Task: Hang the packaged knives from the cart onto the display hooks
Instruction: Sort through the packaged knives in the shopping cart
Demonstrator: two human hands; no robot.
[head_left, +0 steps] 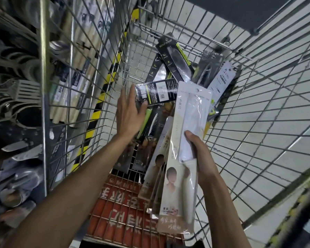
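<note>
I look down into a wire shopping cart with several packaged knives lying in it. My right hand grips a fanned stack of white and beige knife packs, held upright over the cart's near end. My left hand reaches into the cart with fingers spread, its fingertips touching a black knife pack with white label text. Under it lies a black pack with a serrated green-handled knife. More black packs and a pale grey pack lean at the cart's far end.
A display rack on the left holds hanging packaged knives and metal kitchen tools. Yellow-and-black hazard tape runs along the floor beside the cart. A red sign with white characters covers the cart's near bottom. White tiled floor lies to the right.
</note>
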